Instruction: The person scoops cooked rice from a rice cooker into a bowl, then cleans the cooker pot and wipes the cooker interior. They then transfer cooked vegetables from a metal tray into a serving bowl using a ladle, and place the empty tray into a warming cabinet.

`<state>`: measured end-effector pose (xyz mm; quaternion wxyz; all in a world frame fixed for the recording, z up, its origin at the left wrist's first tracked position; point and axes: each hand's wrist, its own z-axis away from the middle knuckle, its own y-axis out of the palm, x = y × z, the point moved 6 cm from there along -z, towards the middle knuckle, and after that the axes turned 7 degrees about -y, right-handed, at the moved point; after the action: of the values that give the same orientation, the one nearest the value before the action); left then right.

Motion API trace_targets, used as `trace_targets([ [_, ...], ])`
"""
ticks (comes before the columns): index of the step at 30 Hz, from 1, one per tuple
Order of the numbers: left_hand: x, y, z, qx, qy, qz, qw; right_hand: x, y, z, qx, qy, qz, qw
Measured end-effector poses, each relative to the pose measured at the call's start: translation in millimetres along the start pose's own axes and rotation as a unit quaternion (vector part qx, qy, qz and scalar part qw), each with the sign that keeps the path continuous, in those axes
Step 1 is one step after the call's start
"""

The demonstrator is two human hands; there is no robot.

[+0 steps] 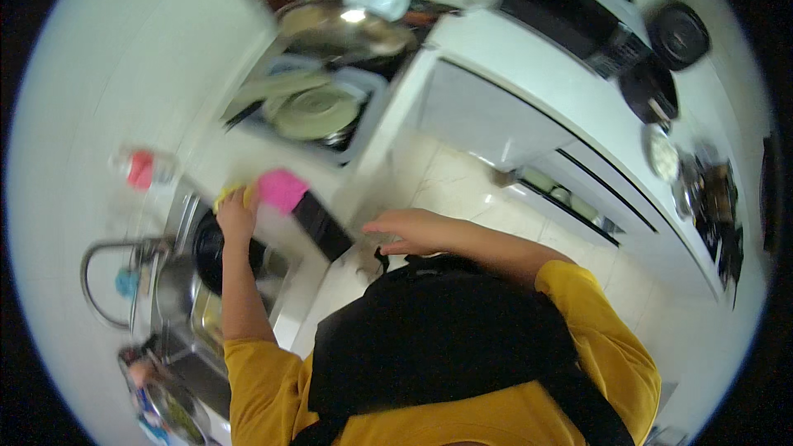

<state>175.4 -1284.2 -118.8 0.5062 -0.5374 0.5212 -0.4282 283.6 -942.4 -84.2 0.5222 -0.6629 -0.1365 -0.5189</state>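
Observation:
My left hand (236, 217) is at the sink's corner, its fingers on a yellow cloth or sponge (230, 193). Beneath that arm, a black pan (212, 251) lies in the steel sink (176, 288). Just right of the hand, a bright pink cloth or glove (282, 190) rests on the counter, touching a flat black item (322, 226). My right hand (409, 232) is in front of my body with fingers apart, holding nothing that I can see. A grey dish tub (372, 83) holding pale green plates (313, 113) stands on the counter further off.
A curved faucet (90, 266) rises at the sink's left. Beyond the tub, a large wok with a shiny lid (347, 28) sits on the stove. Across the floor, a white counter (526, 43) bears a microwave (564, 6) and black pots. A drawer (564, 204) with dishes stands open below.

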Motion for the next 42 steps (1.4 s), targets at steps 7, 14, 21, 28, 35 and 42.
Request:
trace_targets([
  [7, 62, 88, -12, 0.009, 0.030, -0.128, 0.991, -77, -63, 282, -0.259, 0.214, -0.076, 0.939],
  [14, -3, -82, -26, -0.482, -0.307, 0.255, 0.780, -117, -34, 490, -0.569, 0.290, -0.201, 0.743],
  [21, -264, -193, -75, -0.444, -0.045, 0.416, 0.792, -149, -30, 523, -0.636, 0.246, -0.329, 0.653],
  [28, -588, -137, -86, 0.171, 0.168, 0.789, 0.566, -153, -98, 544, -0.676, 0.238, -0.275, 0.640],
  [35, -812, -123, -3, 0.376, 0.188, 0.758, 0.498, -136, -199, 560, -0.685, 0.137, -0.277, 0.659],
  [42, -981, -154, 3, 0.368, 0.188, 0.767, 0.490, -177, -251, 649, -0.637, 0.088, -0.260, 0.720],
])
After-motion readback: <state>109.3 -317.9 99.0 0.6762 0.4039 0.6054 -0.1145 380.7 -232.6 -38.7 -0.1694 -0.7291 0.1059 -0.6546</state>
